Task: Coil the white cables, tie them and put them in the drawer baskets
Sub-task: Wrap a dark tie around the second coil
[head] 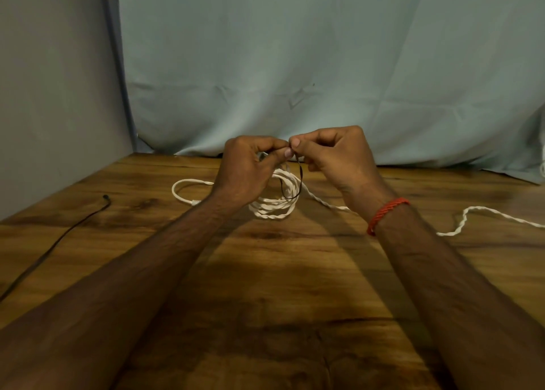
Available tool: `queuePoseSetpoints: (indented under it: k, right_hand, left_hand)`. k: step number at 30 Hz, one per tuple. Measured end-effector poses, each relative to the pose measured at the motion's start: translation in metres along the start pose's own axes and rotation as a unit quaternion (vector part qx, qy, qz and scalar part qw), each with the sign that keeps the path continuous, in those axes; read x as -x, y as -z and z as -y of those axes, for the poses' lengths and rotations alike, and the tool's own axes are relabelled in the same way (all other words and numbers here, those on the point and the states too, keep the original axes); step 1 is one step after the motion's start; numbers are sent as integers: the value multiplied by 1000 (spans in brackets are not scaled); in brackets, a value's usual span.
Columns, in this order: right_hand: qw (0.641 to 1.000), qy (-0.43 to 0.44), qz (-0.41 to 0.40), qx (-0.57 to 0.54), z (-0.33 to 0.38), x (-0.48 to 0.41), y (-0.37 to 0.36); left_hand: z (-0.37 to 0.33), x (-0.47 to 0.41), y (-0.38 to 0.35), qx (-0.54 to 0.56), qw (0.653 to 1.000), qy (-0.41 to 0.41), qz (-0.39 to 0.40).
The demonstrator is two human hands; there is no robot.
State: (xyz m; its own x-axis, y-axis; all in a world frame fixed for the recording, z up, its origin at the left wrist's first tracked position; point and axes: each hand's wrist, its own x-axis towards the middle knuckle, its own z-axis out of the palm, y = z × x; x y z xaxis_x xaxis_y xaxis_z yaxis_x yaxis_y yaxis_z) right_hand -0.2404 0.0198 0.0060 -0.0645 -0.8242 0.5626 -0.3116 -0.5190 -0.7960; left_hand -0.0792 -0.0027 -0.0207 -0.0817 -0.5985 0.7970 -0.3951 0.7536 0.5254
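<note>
Head view: we look down on a wooden table point(265, 271). A white cable coil point(274, 209) lies on it, just below and between our hands, its loose end trailing off to the right. Our left hand point(247, 165) and right hand point(333, 156), fingers curled, meet fingertip to fingertip, each pinching a thin black tie point(299, 183) that loops down over the coil.
</note>
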Motion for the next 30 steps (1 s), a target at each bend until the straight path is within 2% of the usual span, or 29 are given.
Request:
queuePoseSetpoints:
  k: [3,8,11,15,20,24,30]
  right_hand:
    - [1000,7,16,8,1,1,3]
    - [998,53,-5,39,-3,-1,3]
    - [986,133,-17,95,-2,0,3]
    - [942,255,6,219,-3,-2,5]
    - [936,245,85,239,-6,-7,14]
    - [951,210,68,218,-9,-9,18]
    - [949,234,64,202,-6,-4,10]
  left_hand:
    - [0,-1,0,-3,1000,3,3]
    - [1,-2,1,16,1000,14,5]
    - [1,-2,0,31,999,25,17]
    - [0,-2,1,67,996,44,31]
    - [1,-2,2,96,992,57,54]
    - [-4,2,1,136,986,60,72]
    - [-8,3,2,188,975,106,49]
